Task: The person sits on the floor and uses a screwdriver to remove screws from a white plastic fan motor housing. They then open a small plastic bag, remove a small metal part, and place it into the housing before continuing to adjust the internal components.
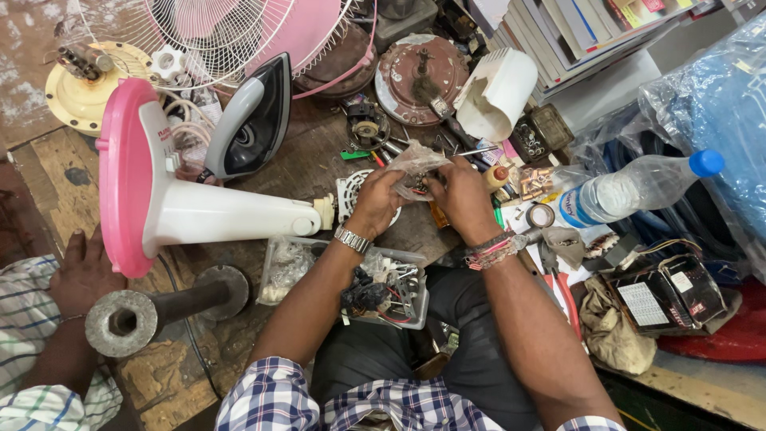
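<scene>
Both my hands meet over the wooden workbench (319,156) and hold a small clear plastic bag (415,162) with small parts inside. My left hand (380,198), with a metal watch on its wrist, grips the bag's left side. My right hand (464,195), with threads tied round the wrist, holds the right side, fingers at the bag's mouth. A clear plastic box (403,291) of screws, wires and small parts lies on my lap just below my forearms.
A pink and white fan stand (171,203) lies on its side at left, beside a clothes iron (251,120) and a fan guard (215,32). Another person's hand (80,271) rests by a metal pipe piece (128,319). At right lies a water bottle (630,190).
</scene>
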